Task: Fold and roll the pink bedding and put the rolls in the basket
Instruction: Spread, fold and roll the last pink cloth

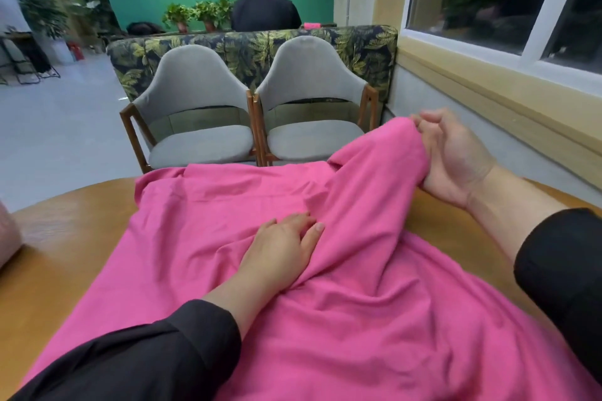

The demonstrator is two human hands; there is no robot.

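The pink bedding (342,303) lies spread and wrinkled over the round wooden table (65,244), reaching from the far edge down to my body. My left hand (283,251) rests flat on the cloth near the middle, fingers straight. My right hand (456,153) is raised at the far right and grips a bunched edge of the bedding, lifting it off the table into a ridge. No basket is in view.
Two grey chairs (202,127) stand just beyond the table, with a leaf-patterned sofa back (247,45) behind them. A person in black sits farther off, facing away. A pale pink object (8,238) shows at the left edge. A window wall runs along the right.
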